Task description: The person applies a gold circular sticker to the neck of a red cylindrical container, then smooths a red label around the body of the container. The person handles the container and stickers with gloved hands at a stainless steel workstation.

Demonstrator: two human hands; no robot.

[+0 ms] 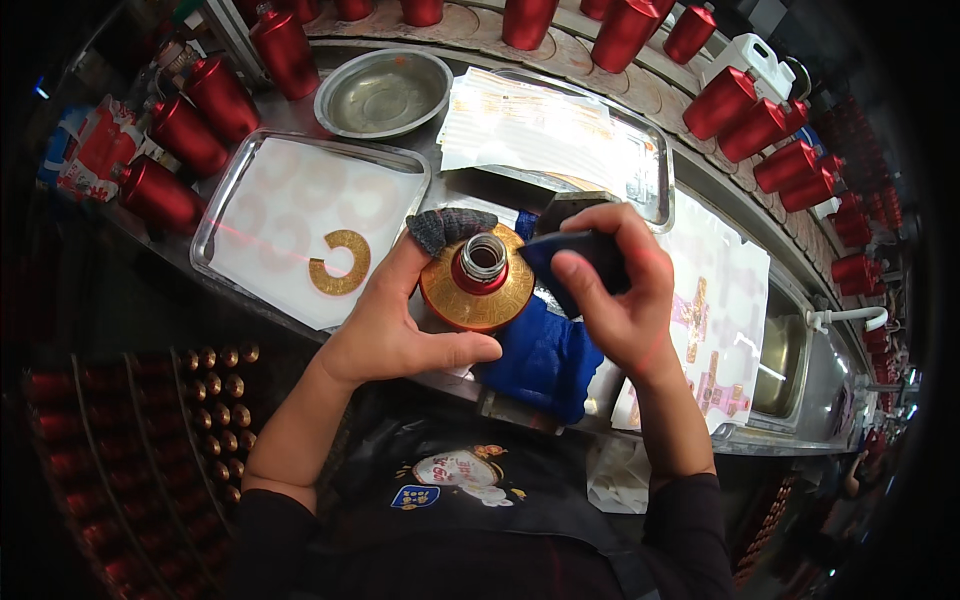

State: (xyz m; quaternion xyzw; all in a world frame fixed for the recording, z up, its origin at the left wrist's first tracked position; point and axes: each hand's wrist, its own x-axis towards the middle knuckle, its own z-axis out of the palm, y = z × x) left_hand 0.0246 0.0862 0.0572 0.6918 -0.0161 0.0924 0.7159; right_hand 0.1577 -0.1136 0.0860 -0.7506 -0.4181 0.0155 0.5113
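A red metal bottle (pixel 470 302) with a gold patterned shoulder and a bare threaded neck points its open mouth up at me. My left hand (pixel 410 320) is wrapped round its side, with a dark fabric cover on one finger. In my right hand (pixel 630 290) is a dark blue flat scraper (pixel 575 265), pinched between thumb and fingers. Its edge meets or nearly meets the right side of the gold shoulder. Below the bottle lies a blue cloth (pixel 545 360) over a support. The bottle's lower body is hidden.
To the left, a metal tray (pixel 212 225) holds white paper and a gold C-shaped decal (pixel 340 263). Behind are a metal basin (pixel 383 92) and a tray of stacked sheets (pixel 530 125). Patterned sheets (pixel 700 330) lie right, beside a sink (pixel 783 365). Red bottles (pixel 624 35) line a curved conveyor.
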